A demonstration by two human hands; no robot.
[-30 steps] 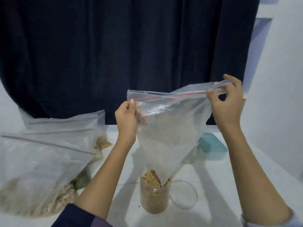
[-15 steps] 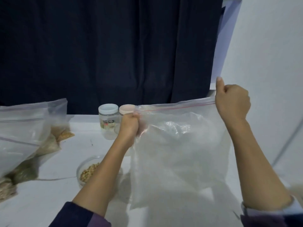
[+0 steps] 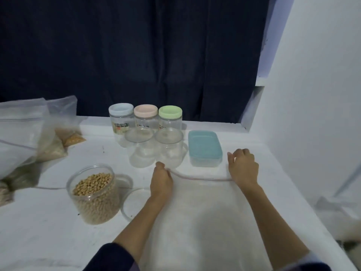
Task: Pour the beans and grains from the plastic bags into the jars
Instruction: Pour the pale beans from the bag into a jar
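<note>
Far left there's a heap of full bags (image 3: 21,137) slumped on the counter (image 3: 39,231), grains and beans showing through the plastic, presumably parked there waiting their turn. Next over is the soy jar (image 3: 95,194), open and filled nearly to the brim with beans, with its clear lid (image 3: 134,202) lying flat just beside it on the right, so I'd say that one only needs capping. Behind, against the dark curtain, three capped jars (image 3: 145,122) stand in a row (blue, pink, green lids) and two clear jars (image 3: 156,149) sit right in front of them, all looking empty, handy for the next pours. In the middle the empty bag (image 3: 201,212) lies flat on the counter, zip edge away from the person. The left hand (image 3: 161,180) has its fingers curled and pinching the left end of the zip strip, and the right hand (image 3: 243,167) holds down the right end with its fingers bent over it, though whether it truly pinches the strip I can't tell for sure. My guess is they're flattening it to get it out of the way. A teal box (image 3: 205,149) sits just beyond the bag's right corner.
</note>
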